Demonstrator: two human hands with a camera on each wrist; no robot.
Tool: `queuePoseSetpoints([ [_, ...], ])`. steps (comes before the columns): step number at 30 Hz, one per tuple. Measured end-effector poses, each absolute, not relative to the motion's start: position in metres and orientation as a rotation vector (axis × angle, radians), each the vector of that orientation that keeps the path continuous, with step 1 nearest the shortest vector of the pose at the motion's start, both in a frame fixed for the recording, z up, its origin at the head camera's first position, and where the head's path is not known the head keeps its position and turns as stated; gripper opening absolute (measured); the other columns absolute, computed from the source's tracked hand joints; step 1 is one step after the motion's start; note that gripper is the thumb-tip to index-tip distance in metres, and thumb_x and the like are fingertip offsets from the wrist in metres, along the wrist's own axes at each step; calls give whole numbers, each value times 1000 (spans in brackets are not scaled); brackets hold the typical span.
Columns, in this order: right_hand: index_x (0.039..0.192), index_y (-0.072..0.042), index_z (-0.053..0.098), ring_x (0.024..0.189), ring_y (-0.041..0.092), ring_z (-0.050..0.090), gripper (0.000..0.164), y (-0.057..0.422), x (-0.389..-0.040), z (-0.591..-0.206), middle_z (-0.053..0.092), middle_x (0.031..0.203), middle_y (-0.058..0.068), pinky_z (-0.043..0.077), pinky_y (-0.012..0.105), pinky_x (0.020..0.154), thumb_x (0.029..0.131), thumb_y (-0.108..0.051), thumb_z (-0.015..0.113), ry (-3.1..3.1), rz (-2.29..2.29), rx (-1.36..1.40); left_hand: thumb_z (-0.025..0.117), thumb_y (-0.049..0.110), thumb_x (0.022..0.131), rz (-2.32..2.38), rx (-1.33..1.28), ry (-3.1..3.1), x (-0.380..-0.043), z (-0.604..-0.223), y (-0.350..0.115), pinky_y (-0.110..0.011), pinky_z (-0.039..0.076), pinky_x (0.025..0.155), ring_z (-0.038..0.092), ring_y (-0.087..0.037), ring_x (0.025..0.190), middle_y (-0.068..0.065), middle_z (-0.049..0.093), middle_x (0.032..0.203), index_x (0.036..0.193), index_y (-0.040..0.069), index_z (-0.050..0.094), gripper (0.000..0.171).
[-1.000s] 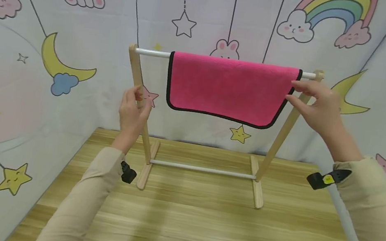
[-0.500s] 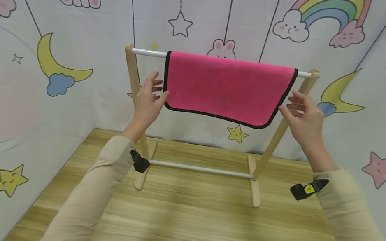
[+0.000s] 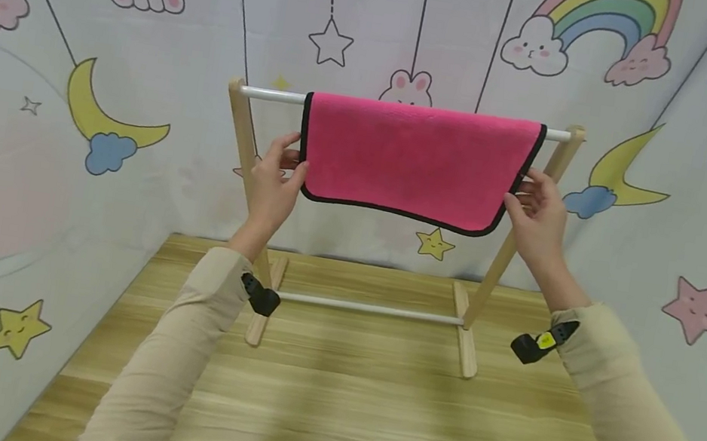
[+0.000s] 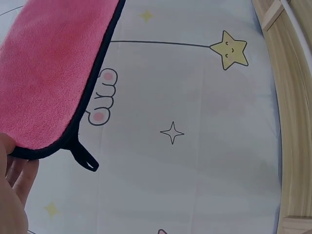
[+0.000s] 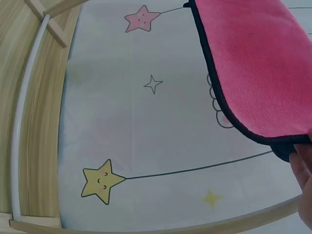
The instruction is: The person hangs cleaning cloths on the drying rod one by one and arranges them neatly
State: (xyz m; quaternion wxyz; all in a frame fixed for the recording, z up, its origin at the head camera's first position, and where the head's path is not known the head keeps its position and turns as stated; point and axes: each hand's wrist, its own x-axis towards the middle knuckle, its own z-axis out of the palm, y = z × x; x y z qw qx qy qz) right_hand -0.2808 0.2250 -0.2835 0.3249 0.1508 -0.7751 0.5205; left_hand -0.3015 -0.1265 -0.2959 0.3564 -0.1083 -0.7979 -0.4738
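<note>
A pink towel [image 3: 410, 160] with black edging hangs folded over the white top rail [image 3: 272, 95] of a wooden rack. At its left side edge my left hand [image 3: 272, 185] holds the cloth, thumb in front and fingers behind. My right hand [image 3: 541, 222] does the same at the right side edge, above the rounded lower corner. The left wrist view shows the thumb over the pink cloth [image 4: 48, 73] and a small black loop [image 4: 85, 157] hanging from the edging. Part of the right hand [image 5: 304, 175] shows at the border of the right wrist view, its fingers under the edging.
The rack's slanted wooden posts [image 3: 496, 272] end in flat feet on the wood-grain table [image 3: 365, 420]. Low between them runs a thin white crossbar [image 3: 368, 308]. A printed cloth backdrop [image 3: 158, 199] with stars, moons and rabbits stands behind and at both sides.
The left hand has moved up and right to the towel's left edge. The right hand has come down and inward along the right edge, and both now hold the cloth.
</note>
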Motion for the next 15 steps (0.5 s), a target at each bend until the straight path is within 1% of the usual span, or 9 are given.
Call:
queuePoseSetpoints([
  [3, 115, 13, 50, 74, 0, 56, 33, 219, -272, -275, 55, 84, -16, 45, 6, 65, 82, 7, 54, -1977, 1361, 386, 60, 6, 85, -1254, -306, -2031, -300, -295, -125, -34, 53, 69, 64, -25, 87, -16, 67, 96, 122, 5, 54, 38],
  [6, 114, 13, 50, 73, 2, 55, 31, 216, -265, -263, 55, 83, -16, 44, 6, 64, 83, 8, 52, -1957, 1336, 403, 60, 5, 84, -1270, -317, -2019, -299, -294, -125, -33, 56, 69, 65, -24, 84, -16, 67, 94, 121, 5, 55, 37],
  [9, 113, 13, 52, 71, -1, 53, 29, 216, -263, -251, 56, 83, -15, 44, 7, 62, 84, 8, 51, -1921, 1330, 436, 61, 5, 84, -1279, -323, -2023, -297, -293, -124, -21, 55, 67, 66, -24, 82, -16, 67, 94, 121, 6, 56, 37],
  [12, 110, 10, 56, 70, -1, 53, 27, 215, -265, -239, 57, 82, -15, 45, 7, 61, 83, 6, 52, -1866, 1332, 430, 61, 6, 84, -1281, -327, -2025, -295, -291, -124, -10, 51, 65, 65, -24, 82, -15, 67, 95, 122, 6, 56, 37],
  [15, 108, 4, 61, 70, 0, 53, 25, 211, -267, -228, 57, 81, -16, 45, 8, 62, 84, 1, 54, -1851, 1335, 366, 60, 6, 84, -1264, -335, -2019, -293, -289, -123, -6, 45, 62, 65, -24, 81, -15, 68, 95, 121, 7, 57, 37],
])
